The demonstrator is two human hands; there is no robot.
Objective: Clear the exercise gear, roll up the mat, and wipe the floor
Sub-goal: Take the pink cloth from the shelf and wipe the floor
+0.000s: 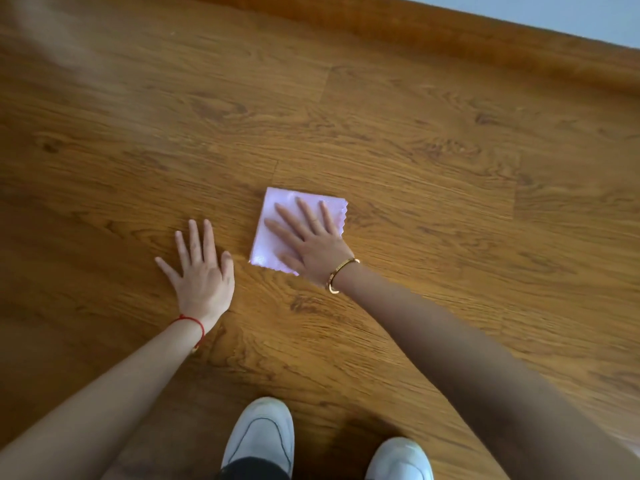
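Observation:
A folded pale pink cloth (273, 216) lies flat on the brown wooden floor (415, 168) in the middle of the view. My right hand (311, 237) presses down on the cloth with straight, spread fingers; a gold bracelet circles its wrist. To the left of the cloth, my left hand (201, 268) rests flat on the bare boards, fingers spread, with a red string at the wrist. No mat or exercise gear is in view.
A wooden skirting board (485, 39) runs along the far right below a pale wall (571, 12). My two white shoes (263, 434) stand at the bottom edge. Bare floorboards stretch out on all sides of the cloth.

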